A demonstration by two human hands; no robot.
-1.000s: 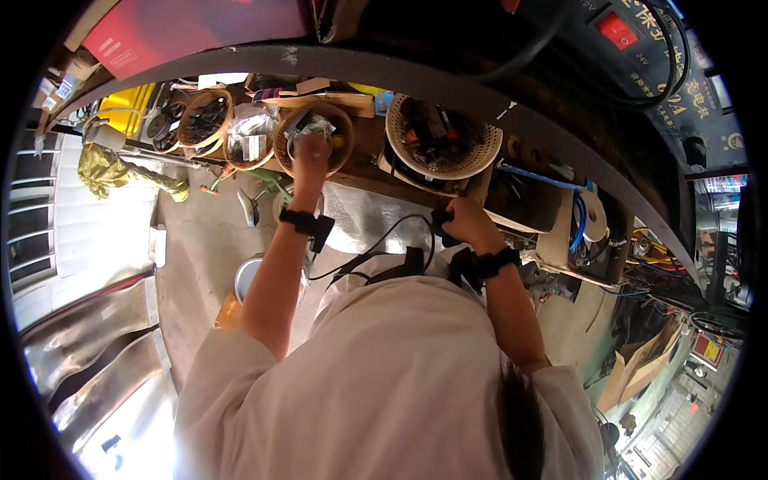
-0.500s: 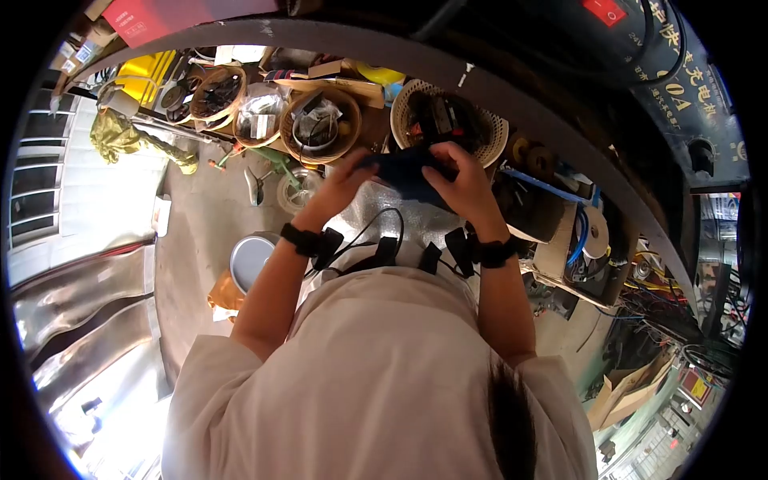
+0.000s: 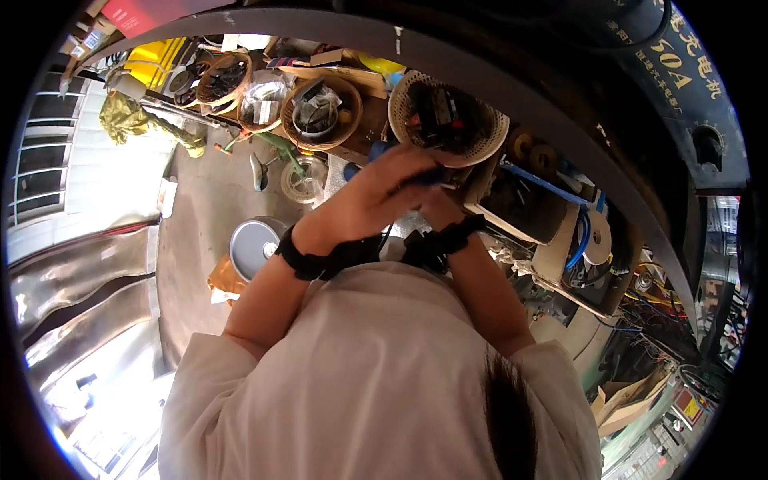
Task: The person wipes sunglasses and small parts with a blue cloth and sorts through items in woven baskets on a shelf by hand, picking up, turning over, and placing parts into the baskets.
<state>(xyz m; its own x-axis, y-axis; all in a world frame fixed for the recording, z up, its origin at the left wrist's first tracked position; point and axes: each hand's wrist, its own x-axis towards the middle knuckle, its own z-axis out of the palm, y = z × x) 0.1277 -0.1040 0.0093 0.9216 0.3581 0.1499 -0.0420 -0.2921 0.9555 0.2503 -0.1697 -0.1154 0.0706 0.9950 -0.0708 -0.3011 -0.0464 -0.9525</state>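
Observation:
My left hand [image 3: 372, 196] reaches across to the right, blurred, with its fingers bent over a dark blue cloth-like piece [image 3: 426, 177]. My right hand [image 3: 436, 206] lies close under it, closed against the same cloth, its fingertips mostly hidden. More dark blue material [image 3: 382, 150] shows past the far side of my left hand. Both wrists wear black bands. Just beyond my hands stands a cream woven plastic basket [image 3: 498, 134] holding dark tools and parts.
Along the bench are a round tan basket [image 3: 354, 120] with a bowl and plastic bags, smaller baskets and a yellow bin [image 3: 154, 68]. A dark beam [image 3: 512, 64] crosses above. A grey-lidded bucket [image 3: 250, 250] stands on the floor at left. Boxes, a blue cable coil [image 3: 580, 236] and wires lie right.
My hands were apart, with the dark blue cloth stretched between them. They have now come together, my left hand crossing over to the right. The cloth is bunched and mostly covered.

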